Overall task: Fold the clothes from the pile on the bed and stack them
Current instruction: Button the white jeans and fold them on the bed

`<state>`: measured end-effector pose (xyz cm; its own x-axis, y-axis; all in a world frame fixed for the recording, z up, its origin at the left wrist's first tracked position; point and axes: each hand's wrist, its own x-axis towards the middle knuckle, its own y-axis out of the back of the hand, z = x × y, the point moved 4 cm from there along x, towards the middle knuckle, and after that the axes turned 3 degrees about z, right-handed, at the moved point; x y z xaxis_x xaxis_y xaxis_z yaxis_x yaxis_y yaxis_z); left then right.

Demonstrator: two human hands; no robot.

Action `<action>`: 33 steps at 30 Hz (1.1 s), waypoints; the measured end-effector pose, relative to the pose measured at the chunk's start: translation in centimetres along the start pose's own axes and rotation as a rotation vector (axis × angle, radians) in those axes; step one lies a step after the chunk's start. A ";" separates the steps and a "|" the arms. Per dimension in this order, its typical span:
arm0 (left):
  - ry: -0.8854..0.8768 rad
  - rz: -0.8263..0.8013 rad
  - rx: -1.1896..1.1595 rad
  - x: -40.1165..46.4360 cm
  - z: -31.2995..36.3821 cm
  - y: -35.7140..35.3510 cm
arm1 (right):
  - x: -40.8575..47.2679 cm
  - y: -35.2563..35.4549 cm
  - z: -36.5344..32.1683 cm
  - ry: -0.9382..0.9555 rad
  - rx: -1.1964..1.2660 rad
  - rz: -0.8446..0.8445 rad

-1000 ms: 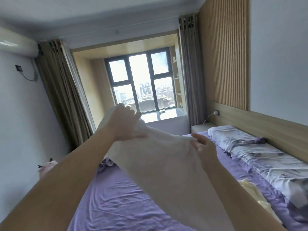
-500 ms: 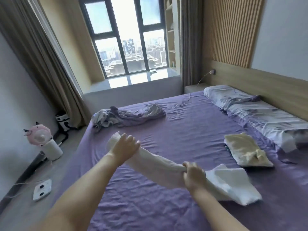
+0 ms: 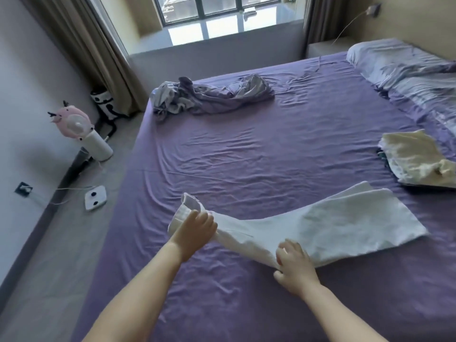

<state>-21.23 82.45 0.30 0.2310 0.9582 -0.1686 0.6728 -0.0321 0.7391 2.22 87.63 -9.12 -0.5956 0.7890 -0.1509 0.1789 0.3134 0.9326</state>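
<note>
Between both hands (image 3: 243, 245), white garment (image 3: 320, 225).

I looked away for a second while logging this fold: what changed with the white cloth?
The white cloth, held up in the air a second ago, has come down: its right end now lies flat on the bed. Left hand and right hand still grip it. The crumpled pile and yellowish folded piece stayed put.

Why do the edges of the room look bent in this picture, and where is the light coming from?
Head view: a wide-angle lens bows the curtains and bed edges. Daylight comes through the window and glares off its sill, leaving soft shadows beside the cream folded stack. The white garment, gripped by the left hand and right hand, looks slightly soft, not sharp.
</note>
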 end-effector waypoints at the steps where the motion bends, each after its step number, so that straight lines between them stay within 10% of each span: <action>1: -0.031 -0.010 0.013 -0.6 0.4 -0.7 | -0.1 -1.0 -0.4 0.042 0.007 -0.060; 9: -0.142 -0.242 -0.099 -6.8 6.4 -9.5 | -0.7 -9.0 -4.0 0.210 -0.112 -0.362; 21: 0.156 -0.618 -0.600 -11.8 15.8 -13.4 | -1.0 -15.6 -5.1 0.230 -0.223 -0.644; 33: 0.605 -0.783 -1.018 -6.4 20.7 -19.7 | 5.2 -20.0 -1.9 0.217 -0.334 -0.583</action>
<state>-21.40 71.09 -26.71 -0.4659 0.6129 -0.6382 -0.3672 0.5223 0.7697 -5.90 84.47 -27.94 -0.6702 0.4074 -0.6203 -0.4463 0.4465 0.7755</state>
